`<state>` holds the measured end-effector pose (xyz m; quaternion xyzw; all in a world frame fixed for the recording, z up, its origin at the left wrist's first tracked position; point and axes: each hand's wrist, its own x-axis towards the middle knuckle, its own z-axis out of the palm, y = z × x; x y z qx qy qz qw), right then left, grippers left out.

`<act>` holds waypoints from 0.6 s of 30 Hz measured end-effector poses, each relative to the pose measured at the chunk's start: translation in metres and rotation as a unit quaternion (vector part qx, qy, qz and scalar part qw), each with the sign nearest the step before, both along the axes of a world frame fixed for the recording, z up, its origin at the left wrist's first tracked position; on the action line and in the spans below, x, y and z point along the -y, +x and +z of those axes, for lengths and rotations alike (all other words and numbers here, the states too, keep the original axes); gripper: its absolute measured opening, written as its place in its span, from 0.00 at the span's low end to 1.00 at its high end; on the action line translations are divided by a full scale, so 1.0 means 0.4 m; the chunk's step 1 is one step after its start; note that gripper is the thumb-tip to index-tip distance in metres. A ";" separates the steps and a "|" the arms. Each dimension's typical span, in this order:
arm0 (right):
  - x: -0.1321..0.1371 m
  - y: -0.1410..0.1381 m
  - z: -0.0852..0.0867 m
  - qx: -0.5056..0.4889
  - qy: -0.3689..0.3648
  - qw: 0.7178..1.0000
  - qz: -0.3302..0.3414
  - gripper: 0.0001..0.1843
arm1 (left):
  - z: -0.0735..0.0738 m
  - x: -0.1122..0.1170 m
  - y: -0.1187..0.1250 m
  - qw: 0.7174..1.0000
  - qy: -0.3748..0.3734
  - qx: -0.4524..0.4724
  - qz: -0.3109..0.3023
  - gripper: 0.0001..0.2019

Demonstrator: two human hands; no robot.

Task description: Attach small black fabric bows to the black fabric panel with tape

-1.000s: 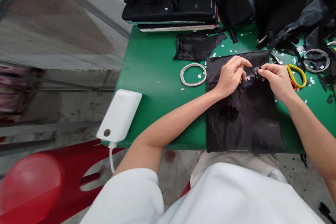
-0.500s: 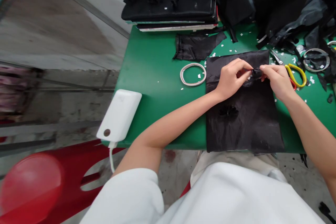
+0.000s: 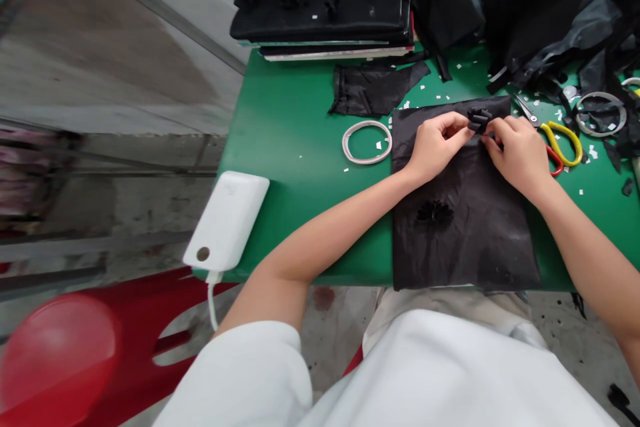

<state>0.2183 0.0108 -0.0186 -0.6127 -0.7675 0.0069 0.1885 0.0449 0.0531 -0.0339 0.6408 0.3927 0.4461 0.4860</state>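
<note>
Under both hands lies a sheet of black cloth (image 3: 470,247). The left hand (image 3: 437,147) has thumb and forefinger pinched on the edge of a black bow (image 3: 479,119); the right hand (image 3: 523,153) is curled, fingertips at the bow's base, though whether they grip it I cannot tell. Nearer the body than the hands, a black flower (image 3: 435,213) on the cloth looks finished. The bow seems largely shaped, its loops fanned; whether it is fastened down is hidden.

The green table (image 3: 300,187) runs out on either side of the hands. Left of them and lower, a red chair (image 3: 60,360) stands over stained floor. Beyond the left hand is a black stack (image 3: 325,7); just past the right, scissors (image 3: 547,127); left of the left, a white ring (image 3: 367,161) and paper scraps (image 3: 379,145).
</note>
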 end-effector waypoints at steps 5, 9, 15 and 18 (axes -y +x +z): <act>-0.015 0.039 0.013 0.013 0.012 0.996 -0.089 0.07 | 0.018 0.012 0.004 0.997 -0.006 -0.081 -0.018 0.04; -0.012 0.041 0.019 -0.018 0.023 0.996 -0.087 0.08 | 0.031 0.019 0.007 0.990 0.019 -0.137 -0.016 0.04; -0.010 0.039 0.020 -0.053 0.023 0.997 -0.052 0.10 | 0.037 0.024 0.011 0.982 0.034 -0.184 -0.013 0.05; -0.007 0.043 0.034 -0.063 -0.006 0.998 -0.010 0.06 | 0.040 0.027 0.012 0.976 0.049 -0.211 -0.010 0.06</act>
